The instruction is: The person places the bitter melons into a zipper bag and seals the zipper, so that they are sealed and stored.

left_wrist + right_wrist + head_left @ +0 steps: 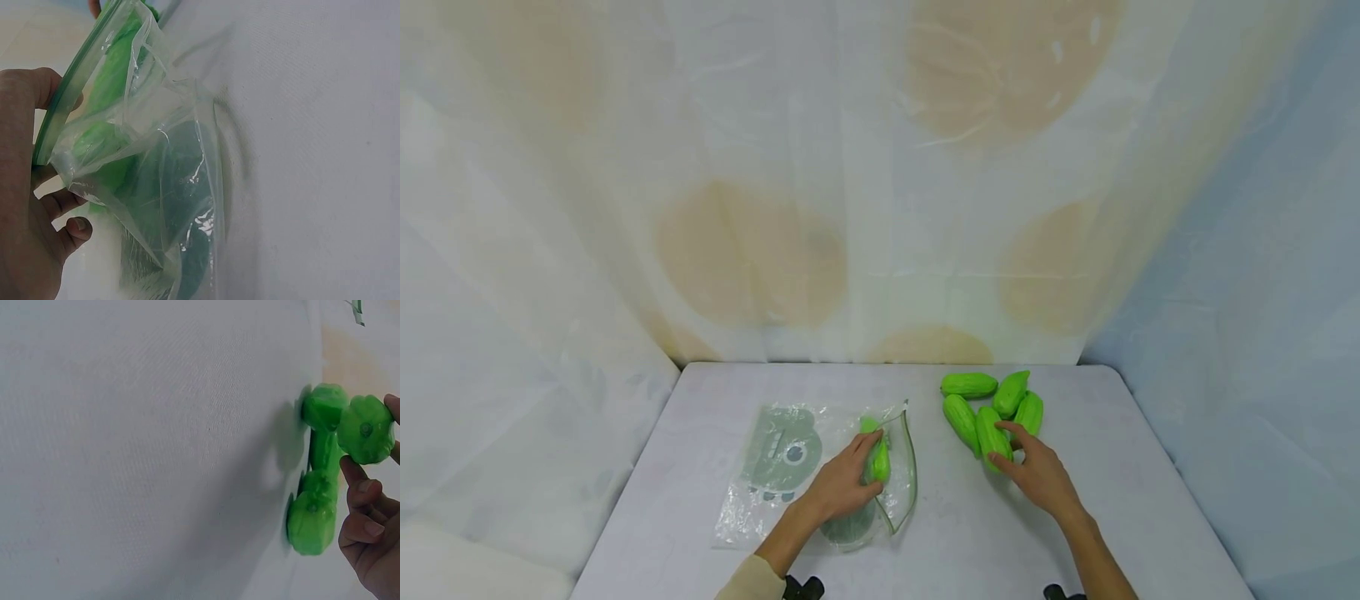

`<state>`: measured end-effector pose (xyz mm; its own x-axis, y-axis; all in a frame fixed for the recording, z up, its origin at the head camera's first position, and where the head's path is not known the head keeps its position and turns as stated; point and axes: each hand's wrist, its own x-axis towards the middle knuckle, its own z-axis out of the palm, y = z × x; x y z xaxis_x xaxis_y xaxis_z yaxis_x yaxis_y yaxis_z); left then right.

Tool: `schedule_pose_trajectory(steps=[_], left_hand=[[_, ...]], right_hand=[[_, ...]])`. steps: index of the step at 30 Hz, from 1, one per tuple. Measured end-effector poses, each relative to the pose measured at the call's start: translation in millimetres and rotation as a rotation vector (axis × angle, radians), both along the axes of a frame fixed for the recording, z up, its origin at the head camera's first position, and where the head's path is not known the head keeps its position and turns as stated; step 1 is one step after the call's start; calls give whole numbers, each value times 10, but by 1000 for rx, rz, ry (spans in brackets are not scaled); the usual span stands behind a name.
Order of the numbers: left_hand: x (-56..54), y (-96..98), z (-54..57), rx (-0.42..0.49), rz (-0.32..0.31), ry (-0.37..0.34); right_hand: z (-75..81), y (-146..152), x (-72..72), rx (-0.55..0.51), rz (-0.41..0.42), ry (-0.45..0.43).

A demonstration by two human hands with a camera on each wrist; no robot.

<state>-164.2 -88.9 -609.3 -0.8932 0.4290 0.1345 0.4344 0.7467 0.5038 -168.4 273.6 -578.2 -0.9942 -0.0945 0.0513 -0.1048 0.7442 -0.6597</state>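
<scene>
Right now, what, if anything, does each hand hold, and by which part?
The right hand grips a green gourd by its sides; the left hand holds the clear bag at its green-edged mouth.

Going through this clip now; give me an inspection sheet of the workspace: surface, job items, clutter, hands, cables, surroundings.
Surface: pale table, looks flat in the head view.
Job items: clear bag with green print, lying on the table, something green inside near its mouth; four green gourds clustered to its right, plus a held gourd.
Clutter: nothing seen.
Hands: left hand holds the bag's mouth; right hand pinches the held gourd between thumb and fingers.
Cables: nothing seen.
Surroundings: back sheet with round orange prints; bluish sheet at right; whitish sheet at left.
</scene>
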Motion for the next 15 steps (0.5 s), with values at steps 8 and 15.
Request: schedule_pose_trajectory(steps=[8,15], left_hand=[[8,11,13,2,4,8],[12,12,19,0,7,7]], right_hand=[[0,-41,-4,-15,6,8],[32,-74,-14,-10,11,14]])
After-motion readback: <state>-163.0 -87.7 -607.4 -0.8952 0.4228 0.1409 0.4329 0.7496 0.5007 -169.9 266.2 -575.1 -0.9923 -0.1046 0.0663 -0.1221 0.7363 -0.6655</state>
